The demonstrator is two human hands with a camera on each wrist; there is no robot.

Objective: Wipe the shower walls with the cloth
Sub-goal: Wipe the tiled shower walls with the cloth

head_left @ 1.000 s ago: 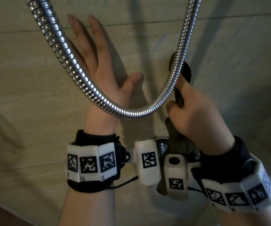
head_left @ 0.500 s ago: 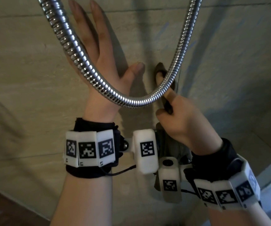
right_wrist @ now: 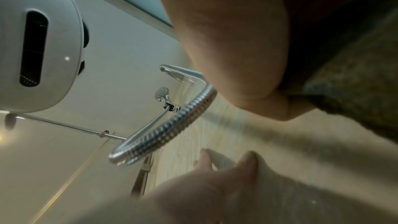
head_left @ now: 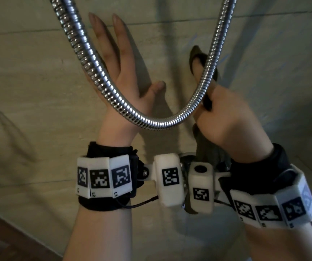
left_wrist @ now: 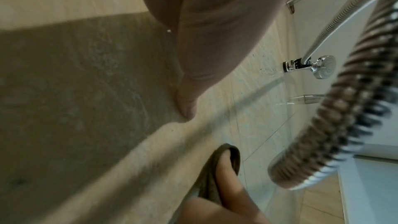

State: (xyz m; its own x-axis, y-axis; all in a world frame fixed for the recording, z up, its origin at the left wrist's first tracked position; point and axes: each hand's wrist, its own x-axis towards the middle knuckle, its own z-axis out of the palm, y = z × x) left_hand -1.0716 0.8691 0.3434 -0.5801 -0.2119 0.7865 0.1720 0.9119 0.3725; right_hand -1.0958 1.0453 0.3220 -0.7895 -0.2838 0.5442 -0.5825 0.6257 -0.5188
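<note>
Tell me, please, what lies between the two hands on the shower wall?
In the head view, bare wall lies between left hand and cloth-holding right hand; the hose loops in front.

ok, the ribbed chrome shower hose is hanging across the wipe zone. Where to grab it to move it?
Grip the ribbed chrome shower hose at the bottom of its U-shaped sag, coming from below with the free left hand; the loop hangs lowest and unobstructed there, between both wrists.

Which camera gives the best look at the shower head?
The left wrist view: the shower head sits sharp in its wall bracket, face side-on. The right wrist view shows it smaller and farther off. The head view shows only the hose, not the shower head.
</note>
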